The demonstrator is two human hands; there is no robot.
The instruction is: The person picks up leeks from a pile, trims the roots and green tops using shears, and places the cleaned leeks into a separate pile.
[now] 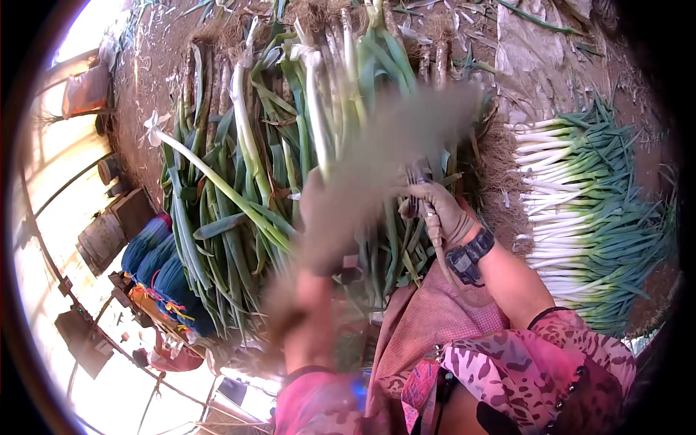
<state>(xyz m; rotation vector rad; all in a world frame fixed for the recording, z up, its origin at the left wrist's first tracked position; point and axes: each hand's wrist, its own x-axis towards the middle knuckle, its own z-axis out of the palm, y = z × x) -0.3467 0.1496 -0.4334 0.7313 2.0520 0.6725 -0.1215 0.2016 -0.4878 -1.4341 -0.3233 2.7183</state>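
My right hand (446, 210), in a light glove with a black watch at the wrist, is closed around a nozzle with a hose (437, 235) that runs down towards my lap. Motion smears my left hand (319, 225), so its fingers do not show. A long grey-brown blurred streak (391, 156) crosses in front of that hand, too smeared to name. Beneath both hands lies a broad heap of leeks (246, 138) with long green leaves. Several have bare white stems, others brown skins and roots. One pale leek (210, 174) lies slantwise on top, left of my left hand.
Cleaned leeks (558, 210) lie stacked in a row at the right, white ends towards me. Cut roots (496, 163) and scraps cover the ground between. Blue bundles of cord (170, 268) stand at the left, near a wooden box (101, 243). A pale sheet (533, 58) lies at the back right.
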